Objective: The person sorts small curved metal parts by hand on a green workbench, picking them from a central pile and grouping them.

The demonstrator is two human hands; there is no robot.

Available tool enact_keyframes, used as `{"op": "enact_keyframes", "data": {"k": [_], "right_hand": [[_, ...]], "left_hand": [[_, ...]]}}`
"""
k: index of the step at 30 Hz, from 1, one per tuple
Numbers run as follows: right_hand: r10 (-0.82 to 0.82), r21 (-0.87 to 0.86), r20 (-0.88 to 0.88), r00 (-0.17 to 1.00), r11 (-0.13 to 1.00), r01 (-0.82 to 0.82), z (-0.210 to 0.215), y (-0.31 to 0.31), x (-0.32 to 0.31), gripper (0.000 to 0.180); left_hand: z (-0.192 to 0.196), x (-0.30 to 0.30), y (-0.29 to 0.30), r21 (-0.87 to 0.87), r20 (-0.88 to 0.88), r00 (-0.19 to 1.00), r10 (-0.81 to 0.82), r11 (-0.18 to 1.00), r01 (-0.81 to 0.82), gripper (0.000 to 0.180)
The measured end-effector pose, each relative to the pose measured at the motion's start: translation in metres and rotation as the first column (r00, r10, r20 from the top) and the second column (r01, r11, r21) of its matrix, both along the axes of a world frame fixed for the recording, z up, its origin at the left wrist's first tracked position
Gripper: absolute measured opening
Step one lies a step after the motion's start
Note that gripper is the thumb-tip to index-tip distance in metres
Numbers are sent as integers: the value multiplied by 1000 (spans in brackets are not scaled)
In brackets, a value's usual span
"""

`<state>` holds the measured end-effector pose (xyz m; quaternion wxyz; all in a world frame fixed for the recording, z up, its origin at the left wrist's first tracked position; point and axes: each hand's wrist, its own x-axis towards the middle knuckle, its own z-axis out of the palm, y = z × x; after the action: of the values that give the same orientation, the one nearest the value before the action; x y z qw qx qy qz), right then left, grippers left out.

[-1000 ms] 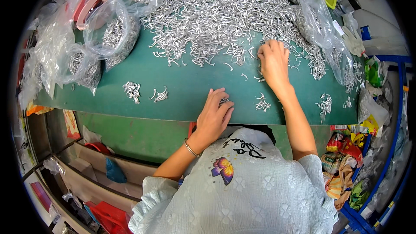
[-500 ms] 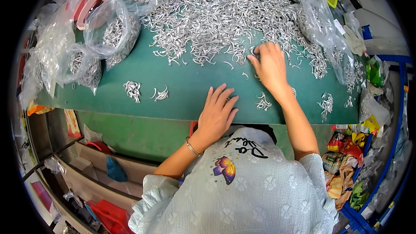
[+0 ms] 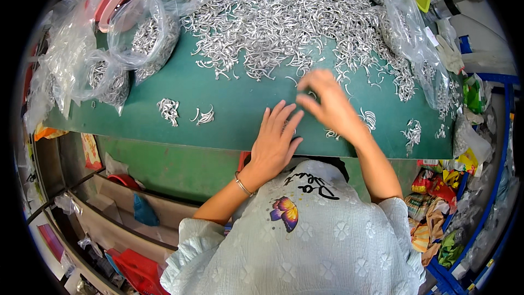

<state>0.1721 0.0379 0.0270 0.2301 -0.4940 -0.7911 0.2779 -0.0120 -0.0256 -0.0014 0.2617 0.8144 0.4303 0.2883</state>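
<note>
A broad heap of small curved silvery metal pieces (image 3: 284,11) covers the far middle of the green tabletop (image 3: 240,98). My left hand (image 3: 273,145) rests near the front edge, palm down and fingers spread, with a piece or two partly hidden by its fingertips. Over the table just this side of the heap is my right hand (image 3: 330,104), its fingers bent and smeared by motion; whether it holds a piece cannot be made out. Close to its wrist lie a small cluster of pieces (image 3: 368,120) and another, partly covered cluster (image 3: 332,133).
Small piles of pieces lie at the left (image 3: 168,111) and right (image 3: 412,131). Clear plastic bags (image 3: 143,38) holding pieces stand at the left, and another bag (image 3: 404,33) lies at the far right. Beyond the table's right end is a blue-framed rack (image 3: 499,147) with colourful packets.
My right hand has drawn back from the heap, toward me and slightly left, uncovering a small cluster near its wrist. My left hand has stayed almost in place.
</note>
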Motion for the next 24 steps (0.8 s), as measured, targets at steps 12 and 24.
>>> {"op": "enact_keyframes", "data": {"k": [12,24], "right_hand": [[-319,176,25,947,934,310,-30,21,28,15],[-587,509,107,802,726,463,2,24,65,15]], "left_hand": [[-9,-3,-2,3,48,999,-22,1000,22,26],[-11,-2,-1,4,90,996,-14,1000,14,21]]}}
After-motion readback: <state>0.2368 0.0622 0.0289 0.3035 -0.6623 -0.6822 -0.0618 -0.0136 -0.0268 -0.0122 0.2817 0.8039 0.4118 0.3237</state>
